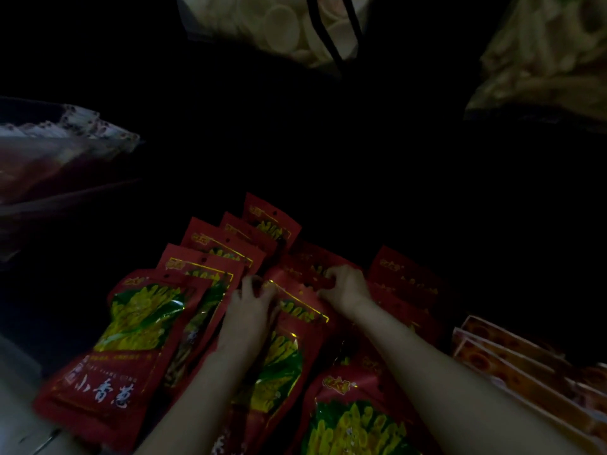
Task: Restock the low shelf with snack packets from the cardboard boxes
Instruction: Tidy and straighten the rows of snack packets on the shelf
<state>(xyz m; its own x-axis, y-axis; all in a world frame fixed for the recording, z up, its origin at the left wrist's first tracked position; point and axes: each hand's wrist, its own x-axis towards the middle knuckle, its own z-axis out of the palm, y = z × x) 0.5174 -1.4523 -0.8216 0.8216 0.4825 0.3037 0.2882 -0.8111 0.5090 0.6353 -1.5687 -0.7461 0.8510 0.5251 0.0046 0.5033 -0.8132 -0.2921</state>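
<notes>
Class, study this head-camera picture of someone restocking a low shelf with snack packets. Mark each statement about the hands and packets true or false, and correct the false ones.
1. Both hands grip the same red packet. True.
2. The left hand hangs idle beside the packets. False: its fingers curl on the packet's top edge.
3. Orange packets lie to the right of the red ones. True.
4. The red packets stand upright in one neat row. False: they lie fanned and overlapping.
5. The right hand holds a cardboard box. False: it pinches the red packet.
</notes>
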